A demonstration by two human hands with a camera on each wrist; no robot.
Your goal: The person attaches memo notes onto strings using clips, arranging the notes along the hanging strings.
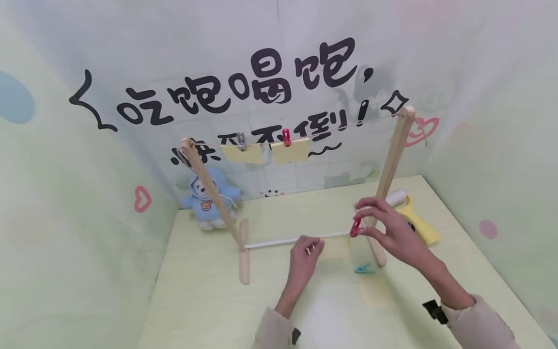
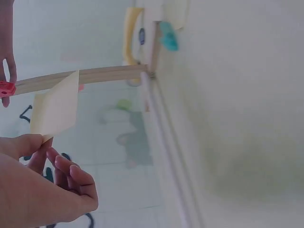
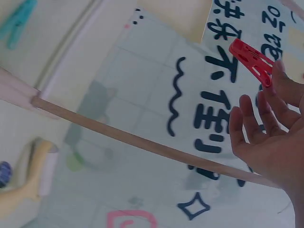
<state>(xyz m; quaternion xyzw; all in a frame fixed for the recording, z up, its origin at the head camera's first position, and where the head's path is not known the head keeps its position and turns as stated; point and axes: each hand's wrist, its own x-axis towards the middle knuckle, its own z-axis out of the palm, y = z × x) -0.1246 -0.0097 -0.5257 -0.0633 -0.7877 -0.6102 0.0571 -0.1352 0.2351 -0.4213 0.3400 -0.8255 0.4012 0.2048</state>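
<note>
The left hand [image 1: 303, 257] is pinching a yellow paper [image 1: 335, 248] by its corner between thumb and finger, the other fingers curling loosely, a grip that is probably leaving most of the sheet free. The paper is hovering above the table [image 1: 200, 295]. The right hand [image 1: 394, 235] is pinching a red clip [image 1: 355, 228] between thumb and fingertips, its remaining fingers spreading apart; the clip's far end is pointing away from the palm, presumably for access, though whether it is gaping one cannot tell.

A teal clip [image 1: 364, 269] and another yellow sheet [image 1: 377, 293] are lying nearby, seemingly within easy reach. Beyond, two wooden posts [image 1: 394, 155] are holding up a cord [image 1: 379, 119], from which a grey clip [image 1: 241, 141] and a second red clip [image 1: 286, 137] are each hanging a sheet. A white rod [image 1: 270, 243] is joining the posts low down, likely bracing them.

A blue plush toy [image 1: 211, 201] is sitting behind the left post, showing a bear motif. Behind everything, black lettering is reading "吃饱喝饱," above a partly covered line ending "不倒!"; no brand is showing legibly.
</note>
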